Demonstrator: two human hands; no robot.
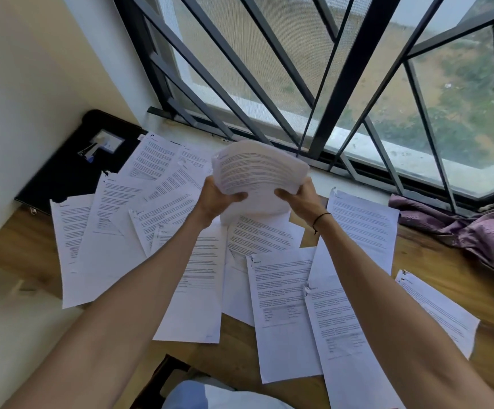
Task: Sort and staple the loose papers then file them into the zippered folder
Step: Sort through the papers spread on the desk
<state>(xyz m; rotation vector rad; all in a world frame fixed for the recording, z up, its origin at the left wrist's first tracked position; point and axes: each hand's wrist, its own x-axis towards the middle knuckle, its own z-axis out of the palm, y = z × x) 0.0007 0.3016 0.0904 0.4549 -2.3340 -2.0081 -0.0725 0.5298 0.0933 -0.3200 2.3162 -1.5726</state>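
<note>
Both hands hold one stack of printed papers (257, 172) up above the wooden table (21, 243), near the window. My left hand (217, 199) grips its lower left edge and my right hand (300, 197) grips its lower right edge. The stack bows upward and looks blurred. Several loose printed sheets (284, 308) lie spread and overlapping across the table below. The black zippered folder (71, 169) lies flat at the far left against the wall. A small stapler (87, 152) rests on it.
A crumpled purple cloth (476, 231) lies at the far right by the window sill. Dark metal window bars (355, 78) rise just behind the table. A cream wall (18, 98) borders the left side. A dark chair edge (163, 376) shows at the bottom.
</note>
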